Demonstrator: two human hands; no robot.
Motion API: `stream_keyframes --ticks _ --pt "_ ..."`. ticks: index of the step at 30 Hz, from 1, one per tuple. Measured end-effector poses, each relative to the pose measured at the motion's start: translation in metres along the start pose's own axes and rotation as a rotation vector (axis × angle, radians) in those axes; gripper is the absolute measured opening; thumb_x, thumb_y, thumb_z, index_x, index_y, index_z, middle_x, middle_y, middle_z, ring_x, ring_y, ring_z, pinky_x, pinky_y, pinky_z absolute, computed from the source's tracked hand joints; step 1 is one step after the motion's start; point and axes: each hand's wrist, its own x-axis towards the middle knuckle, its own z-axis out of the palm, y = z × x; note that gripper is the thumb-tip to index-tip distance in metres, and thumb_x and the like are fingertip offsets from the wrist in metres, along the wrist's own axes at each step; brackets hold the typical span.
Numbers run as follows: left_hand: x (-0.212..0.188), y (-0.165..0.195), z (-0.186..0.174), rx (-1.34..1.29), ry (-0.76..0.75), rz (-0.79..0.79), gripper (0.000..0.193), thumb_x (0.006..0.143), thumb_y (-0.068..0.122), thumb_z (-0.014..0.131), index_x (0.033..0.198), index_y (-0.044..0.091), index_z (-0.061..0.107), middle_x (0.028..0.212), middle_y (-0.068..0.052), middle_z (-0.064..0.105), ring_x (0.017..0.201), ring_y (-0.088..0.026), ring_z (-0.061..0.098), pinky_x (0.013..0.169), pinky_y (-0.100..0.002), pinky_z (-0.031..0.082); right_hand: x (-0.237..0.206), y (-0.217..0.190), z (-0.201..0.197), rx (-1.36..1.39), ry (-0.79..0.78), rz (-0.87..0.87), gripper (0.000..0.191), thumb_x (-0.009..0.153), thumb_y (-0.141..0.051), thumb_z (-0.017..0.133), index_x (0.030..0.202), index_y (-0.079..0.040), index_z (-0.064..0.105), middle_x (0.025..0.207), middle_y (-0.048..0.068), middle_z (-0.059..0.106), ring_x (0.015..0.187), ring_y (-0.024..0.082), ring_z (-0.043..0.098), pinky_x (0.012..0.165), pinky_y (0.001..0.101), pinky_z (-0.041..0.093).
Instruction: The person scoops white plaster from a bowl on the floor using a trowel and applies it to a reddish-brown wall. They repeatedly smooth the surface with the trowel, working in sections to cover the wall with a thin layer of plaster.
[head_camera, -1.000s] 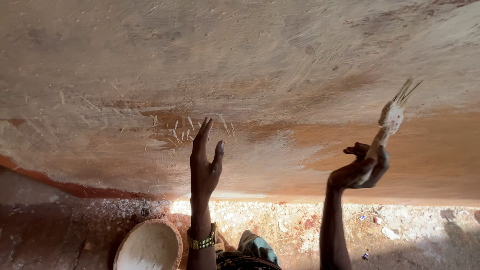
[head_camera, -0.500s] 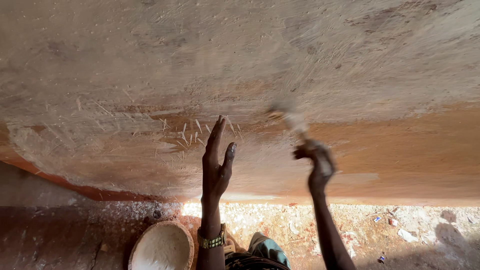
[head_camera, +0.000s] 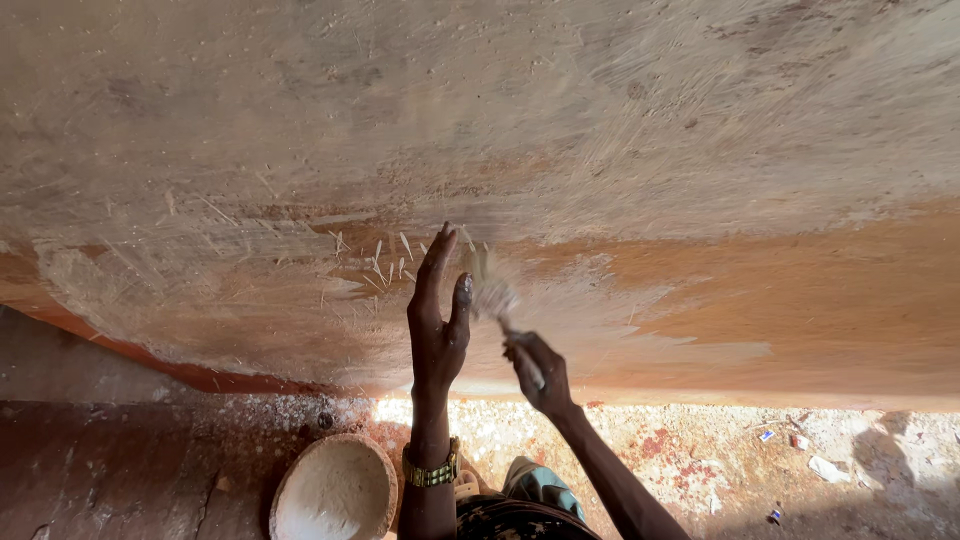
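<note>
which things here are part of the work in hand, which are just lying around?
In use:
right hand gripping a pale straw brush
left hand flat against the wall
reddish earthen wall, pale coating spread over most of it
round bowl of white paste on the ground

Lying about:
small litter scraps on the speckled ground

right hand (head_camera: 538, 372) gripping brush (head_camera: 494, 297), wall (head_camera: 600, 150)

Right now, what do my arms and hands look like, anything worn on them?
Both arms are bare, with no sleeves or gloves. The left hand has a gold-coloured metal-link wristwatch on its wrist and pale smears on the fingertips. The right hand wears nothing visible.
</note>
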Motion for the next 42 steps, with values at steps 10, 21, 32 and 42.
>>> stream_keyframes --ticks 10,21,32,42 --pt "0.002 -0.002 0.002 0.011 0.001 -0.013 0.045 0.111 0.034 0.050 0.151 0.014 0.054 0.161 -0.012 0.051 0.153 -0.031 0.046 0.126 -0.049 0.037 0.053 -0.041 -0.140 -0.163 0.098 -0.276 0.029 0.114 -0.021 0.047 0.125 -0.003 0.067 0.112 0.016 0.074 0.090 0.023 0.076 0.079 0.0376 0.067" --pt "0.000 -0.003 0.003 0.019 -0.013 -0.017 0.044 0.111 0.032 0.051 0.151 0.014 0.053 0.160 -0.012 0.052 0.151 -0.031 0.047 0.125 -0.049 0.040 0.046 -0.045 -0.106 -0.223 0.051 -0.137 0.026 0.103 0.000 0.056 0.127 -0.004 0.067 0.108 0.017 0.075 0.087 0.022 0.077 0.073 0.0337 0.068" --pt "-0.002 -0.008 0.012 0.050 -0.049 -0.075 0.048 0.109 0.039 0.050 0.150 0.014 0.054 0.160 -0.013 0.051 0.151 -0.031 0.047 0.123 -0.050 0.039 0.027 -0.039 -0.126 -0.216 0.084 -0.135 0.026 0.104 -0.004 0.058 0.129 -0.004 0.065 0.114 0.015 0.075 0.091 0.021 0.078 0.075 0.0338 0.068" --pt "-0.006 -0.005 0.016 0.057 -0.075 -0.102 0.047 0.109 0.035 0.051 0.149 0.010 0.054 0.157 -0.014 0.053 0.149 -0.032 0.048 0.122 -0.047 0.040 -0.022 0.052 -0.083 -0.487 0.123 -0.067 0.056 0.093 -0.006 0.075 0.144 -0.004 0.052 0.122 0.018 0.068 0.089 0.030 0.070 0.071 0.0414 0.058"
